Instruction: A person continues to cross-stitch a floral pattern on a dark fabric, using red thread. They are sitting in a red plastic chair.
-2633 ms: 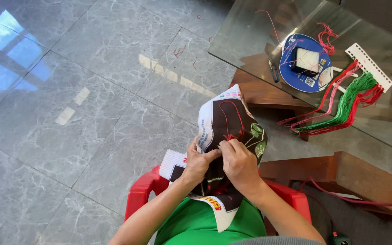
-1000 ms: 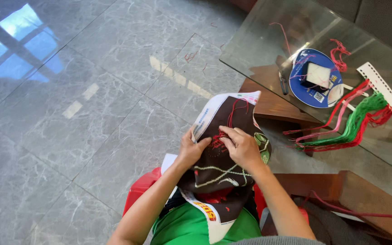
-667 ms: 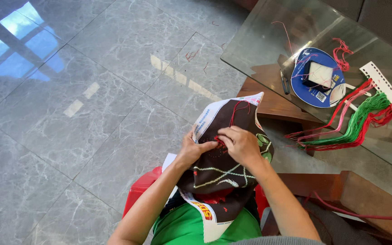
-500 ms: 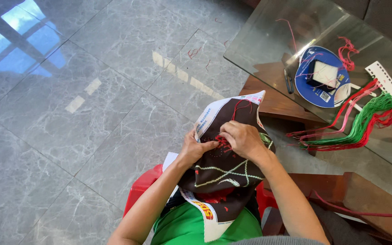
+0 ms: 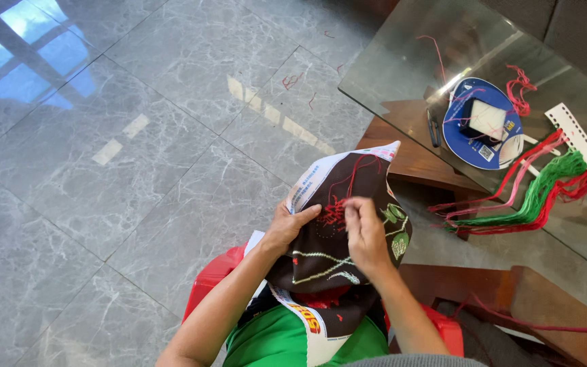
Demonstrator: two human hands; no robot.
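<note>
Embroidery cloth [image 5: 334, 255], dark with a pale printed border, sits draped between the two hands in front of the person's chest, its long axis running from the lap up and away toward the glass table. The right hand [image 5: 365, 231] rests on the upper face of the cloth with its fingertips [image 5: 349, 207] drawn narrow together in a pinch, just beside a patch of red stitching [image 5: 334, 214]; whether a needle sits in that pinch is too small to tell. That red patch lies immediately to the left of those fingertips, touching or nearly so, and red thread [image 5: 354, 173] loops away from it up toward the far edge of the cloth. The left hand [image 5: 287, 228] grips the cloth's left edge, thumb on top and the other fingers hidden beneath, a little farther from the red patch than the right hand is. Just past the right hand's knuckles, pale green leaf shapes [image 5: 397, 228] are worked into the fabric; nearer the body, light-coloured lines of stitching [image 5: 321, 261] cross it. Farther out, well apart to the right, a bundle of green and red threads [image 5: 531, 200] lies on the glass table [image 5: 402, 68] beside a blue round lid [image 5: 473, 146]. Below the arms a red plastic stool [image 5: 208, 282] shows, on a grey marble floor [image 5: 103, 170].
</note>
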